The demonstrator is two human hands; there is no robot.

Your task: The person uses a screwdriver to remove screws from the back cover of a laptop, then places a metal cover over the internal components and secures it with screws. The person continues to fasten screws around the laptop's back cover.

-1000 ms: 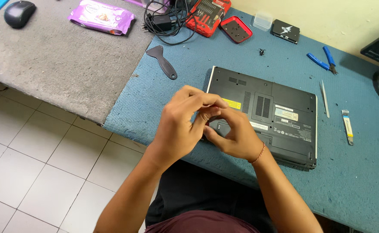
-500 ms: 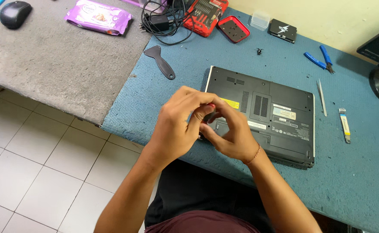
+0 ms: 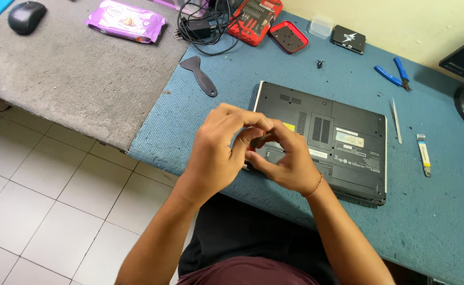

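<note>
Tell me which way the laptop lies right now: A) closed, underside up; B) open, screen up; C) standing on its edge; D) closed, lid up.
A: the laptop lies flat on the blue mat with its vents and labels facing up, while the left hand and right hand meet over its near left corner.

Blue mat (image 3: 443, 221) bears upturned laptop (image 3: 342, 142); grey table (image 3: 68, 79), mouse (image 3: 26, 17).

The person's arms are bare to the elbow; the right hand (image 3: 290, 163) wears a thin cord bracelet (image 3: 317, 186) at the wrist, above dark trousers (image 3: 242, 232).
</note>
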